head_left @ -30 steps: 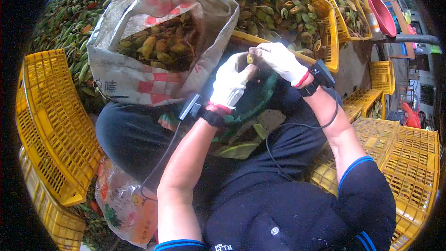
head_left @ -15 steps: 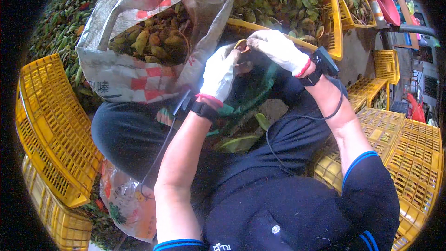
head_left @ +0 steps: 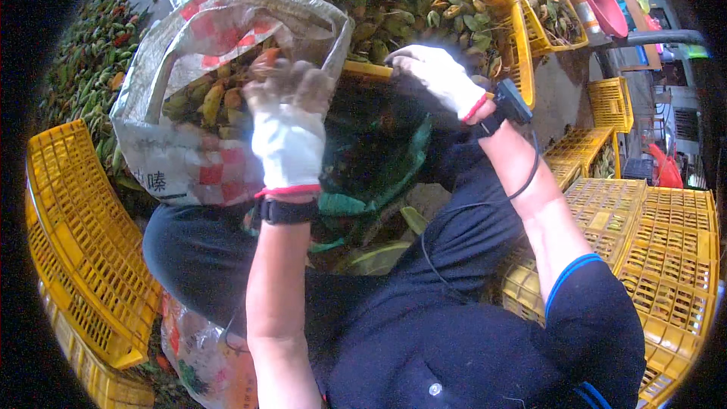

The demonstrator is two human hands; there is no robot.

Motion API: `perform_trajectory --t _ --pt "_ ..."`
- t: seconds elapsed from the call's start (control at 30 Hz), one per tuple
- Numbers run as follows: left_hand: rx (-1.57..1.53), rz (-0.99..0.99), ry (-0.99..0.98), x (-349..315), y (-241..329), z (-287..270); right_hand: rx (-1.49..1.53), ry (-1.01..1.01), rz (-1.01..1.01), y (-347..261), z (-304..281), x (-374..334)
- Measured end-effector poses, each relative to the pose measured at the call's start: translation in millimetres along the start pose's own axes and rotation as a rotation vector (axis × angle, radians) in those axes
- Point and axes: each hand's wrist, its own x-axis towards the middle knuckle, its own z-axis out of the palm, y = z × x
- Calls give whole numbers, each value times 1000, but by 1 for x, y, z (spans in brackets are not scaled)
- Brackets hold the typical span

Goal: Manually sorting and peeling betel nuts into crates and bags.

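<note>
My left hand [head_left: 289, 132], in a white glove with darkened fingers, is over the mouth of a white and red woven bag [head_left: 178, 153]. Its fingers are blurred but look spread, and a reddish-orange piece [head_left: 265, 60] shows at their tips; whether they touch it is unclear. Yellowish-brown pods or fruits [head_left: 212, 104] lie inside the bag. My gloved right hand [head_left: 441, 79] is by the near edge of a yellow crate [head_left: 522, 53] holding greenish-brown husks [head_left: 401, 4]. Its fingers point left, bent downward, and their undersides are hidden.
A heap of green pods [head_left: 83, 98] covers the floor at far left. Yellow crates stand at left [head_left: 91, 235] and right [head_left: 670, 257]. A second filled crate [head_left: 572, 38] and a pink basin [head_left: 602, 4] are at the upper right. A cable [head_left: 435, 257] hangs by my right forearm.
My hands were together over my lap around a small brownish pod and are now apart. The left moved up and left over the bag; the right is nearer the crate. The view shifted slightly.
</note>
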Motion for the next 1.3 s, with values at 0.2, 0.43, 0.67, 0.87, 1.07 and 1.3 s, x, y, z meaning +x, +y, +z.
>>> perform_trajectory --t 0.2,0.43,0.67,0.87,1.07,1.3 --pt "-40 -1 163 0 -3 6 -566 336 -49 56 -58 53" --pt "60 -229 126 2 -23 3 -1005 389 -101 76 -47 112" --pt "516 -262 -6 -10 -48 7 -573 201 -107 50 -58 88" --pt "738 -245 -74 -28 -52 14 -343 -106 -65 -35 -3 -22" --pt "1020 -205 -49 -40 -48 14 -269 -64 -201 -36 20 -51" --pt "1341 -115 -95 -43 -52 -2 -253 -137 -211 -20 29 -58"
